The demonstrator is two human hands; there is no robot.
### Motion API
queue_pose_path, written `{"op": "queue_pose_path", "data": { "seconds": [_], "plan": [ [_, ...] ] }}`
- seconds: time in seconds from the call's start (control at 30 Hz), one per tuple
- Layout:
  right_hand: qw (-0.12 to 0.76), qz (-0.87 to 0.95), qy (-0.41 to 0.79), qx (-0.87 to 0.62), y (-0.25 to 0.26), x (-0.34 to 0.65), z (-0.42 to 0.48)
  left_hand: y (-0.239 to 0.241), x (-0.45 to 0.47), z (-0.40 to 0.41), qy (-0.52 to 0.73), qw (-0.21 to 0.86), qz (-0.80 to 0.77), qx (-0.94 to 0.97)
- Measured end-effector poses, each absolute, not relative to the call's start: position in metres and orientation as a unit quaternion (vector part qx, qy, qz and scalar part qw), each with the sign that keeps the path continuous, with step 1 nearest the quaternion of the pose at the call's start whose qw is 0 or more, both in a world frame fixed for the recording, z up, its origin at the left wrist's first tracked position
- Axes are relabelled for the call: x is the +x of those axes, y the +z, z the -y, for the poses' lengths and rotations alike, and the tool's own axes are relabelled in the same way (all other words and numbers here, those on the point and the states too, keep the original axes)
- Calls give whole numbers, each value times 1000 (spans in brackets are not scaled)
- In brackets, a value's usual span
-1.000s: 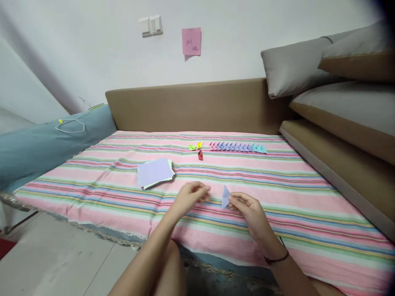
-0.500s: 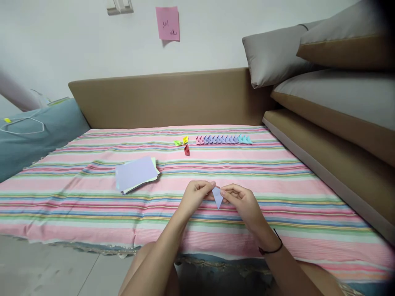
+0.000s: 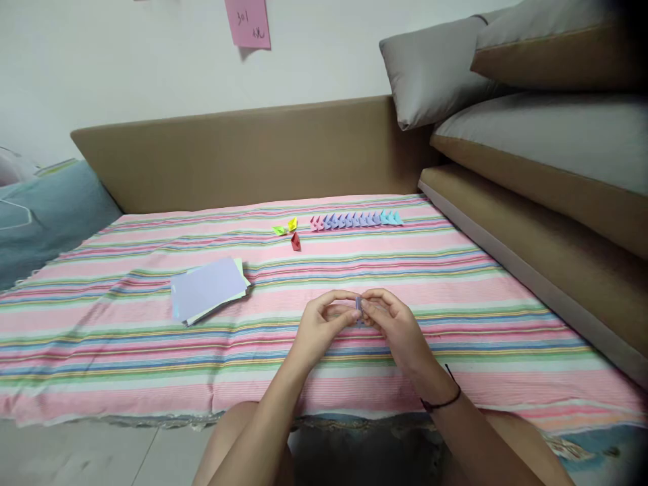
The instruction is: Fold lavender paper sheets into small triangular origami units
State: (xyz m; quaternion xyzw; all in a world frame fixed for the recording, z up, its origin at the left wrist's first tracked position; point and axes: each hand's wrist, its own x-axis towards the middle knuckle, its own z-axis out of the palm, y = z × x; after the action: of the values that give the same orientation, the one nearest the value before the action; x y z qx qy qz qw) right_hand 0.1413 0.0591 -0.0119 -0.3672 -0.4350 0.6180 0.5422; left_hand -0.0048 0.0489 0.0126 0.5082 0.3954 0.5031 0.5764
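A small folded piece of lavender paper point(image 3: 358, 305) is pinched between my two hands, seen nearly edge-on just above the striped cloth. My left hand point(image 3: 324, 318) grips its left side, thumb below and index finger on top. On the other side my right hand point(image 3: 389, 317) holds it with thumb and fingers closed; the fingers cover part of the paper. Farther back lies a row of folded paper pieces point(image 3: 349, 221) running from pink through lavender to light blue. Left of the row are a red folded piece point(image 3: 296, 241), a yellow one point(image 3: 292, 224) and a green one point(image 3: 279, 231).
A stack of coloured paper sheets point(image 3: 210, 287) lies to the left on the striped cloth point(image 3: 283, 290). Grey-and-brown cushions point(image 3: 547, 148) are piled at the right. A brown backrest point(image 3: 253, 158) runs along the wall, and a blue cushion point(image 3: 55, 216) sits at the far left.
The lavender paper has turned from a triangle hanging point-down to a narrow edge-on shape between my fingers. My head view has shifted slightly right and down.
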Motion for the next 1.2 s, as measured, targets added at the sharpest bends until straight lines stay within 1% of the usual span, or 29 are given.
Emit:
{"op": "queue_pose_path", "data": {
  "seconds": [0.17, 0.27, 0.43, 0.57, 0.7, 0.93, 1.2],
  "plan": [
    [552, 459, 582, -382, -9, 142, -57, 12, -4, -49, 512, 567, -393, 512],
    [536, 488, 566, -391, -4, 144, -56, 10, -5, -50, 523, 555, -409, 501],
    [497, 514, 584, -385, 2, 147, -53, 7, -5, -51, 547, 546, -424, 472],
    [497, 520, 578, -386, 2, 148, -53, 6, -4, -51, 555, 547, -414, 471],
    [492, 547, 547, -399, 3, 148, -51, 6, -2, -51, 565, 532, -422, 468],
    [497, 607, 457, -419, 6, 147, -47, 4, -3, -52, 568, 520, -422, 478],
    [508, 693, 250, -445, 3, 145, -42, 4, 0, -51, 564, 519, -427, 480]
  ]
}}
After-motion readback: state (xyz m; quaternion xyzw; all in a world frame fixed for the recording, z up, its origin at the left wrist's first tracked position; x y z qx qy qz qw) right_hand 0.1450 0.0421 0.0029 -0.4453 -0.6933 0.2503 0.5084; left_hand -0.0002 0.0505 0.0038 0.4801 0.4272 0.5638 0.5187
